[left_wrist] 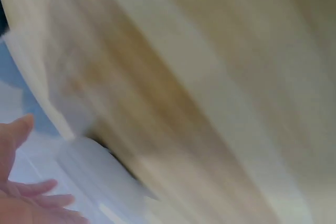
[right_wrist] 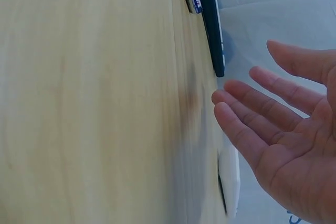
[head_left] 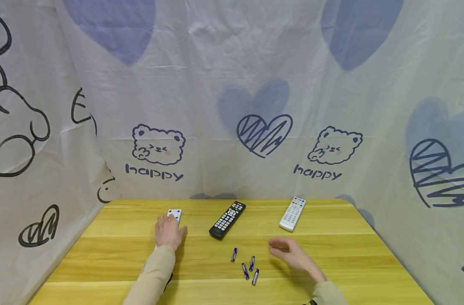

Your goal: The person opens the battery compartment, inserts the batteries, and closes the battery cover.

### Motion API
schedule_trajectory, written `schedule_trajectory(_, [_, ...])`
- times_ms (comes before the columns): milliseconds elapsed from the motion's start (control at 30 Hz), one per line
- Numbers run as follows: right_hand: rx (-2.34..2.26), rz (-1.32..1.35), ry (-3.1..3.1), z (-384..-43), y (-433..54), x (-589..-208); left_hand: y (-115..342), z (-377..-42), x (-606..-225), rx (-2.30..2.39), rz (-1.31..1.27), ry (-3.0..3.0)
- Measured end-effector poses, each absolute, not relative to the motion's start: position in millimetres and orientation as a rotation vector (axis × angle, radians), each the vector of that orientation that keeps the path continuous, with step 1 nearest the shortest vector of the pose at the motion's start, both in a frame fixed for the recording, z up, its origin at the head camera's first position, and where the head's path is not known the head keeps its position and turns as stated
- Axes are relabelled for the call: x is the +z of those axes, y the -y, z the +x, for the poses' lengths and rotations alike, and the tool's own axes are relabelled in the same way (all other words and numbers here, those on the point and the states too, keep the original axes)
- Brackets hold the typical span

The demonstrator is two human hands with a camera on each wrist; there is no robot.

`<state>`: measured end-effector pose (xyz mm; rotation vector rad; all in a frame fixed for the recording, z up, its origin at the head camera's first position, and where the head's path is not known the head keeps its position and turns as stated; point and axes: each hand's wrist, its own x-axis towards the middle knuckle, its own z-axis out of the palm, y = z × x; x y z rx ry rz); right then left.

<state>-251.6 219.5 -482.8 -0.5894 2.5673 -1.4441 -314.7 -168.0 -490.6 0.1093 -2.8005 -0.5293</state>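
Note:
A white remote control (head_left: 175, 212) lies at the left of the table, partly covered by my left hand (head_left: 168, 232). In the blurred left wrist view, the fingers (left_wrist: 39, 187) are spread and uncurled beside the remote (left_wrist: 100, 177); whether they touch it I cannot tell. Over the right half of the table hovers my right hand (head_left: 291, 253), holding nothing, its fingers (right_wrist: 262, 106) loosely extended. Nearest to it are several blue-and-silver batteries (head_left: 252, 263) and a second white remote control (head_left: 293, 214) further back.
Between the two white remotes lies a black remote control (head_left: 227, 220) with light buttons, slanted on the wooden table (head_left: 201, 271). A white cloth (head_left: 205, 169) printed with hearts and bears hangs behind the table's back edge and along both sides.

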Motion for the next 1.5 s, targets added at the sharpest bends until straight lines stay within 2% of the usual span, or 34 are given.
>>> schedule_trajectory(400, [-1.439,-0.626,-2.563,-249,-222,-480,113,-322,-488,-0.531,-0.606,2.807])
schedule_trajectory(600, [-1.439,-0.643,-2.554,-249,-221,-481,101,-317,-485,-0.448,-0.812,2.859])
schedule_trajectory(1067, [-1.438,-0.648,-2.514,-248,-217,-483,99,-311,-493,-0.298,-0.782,2.906])
schedule_trajectory(1500, [-1.455,-0.665,-2.49,-246,-217,-483,95,-310,-492,-0.139,-0.696,2.688])
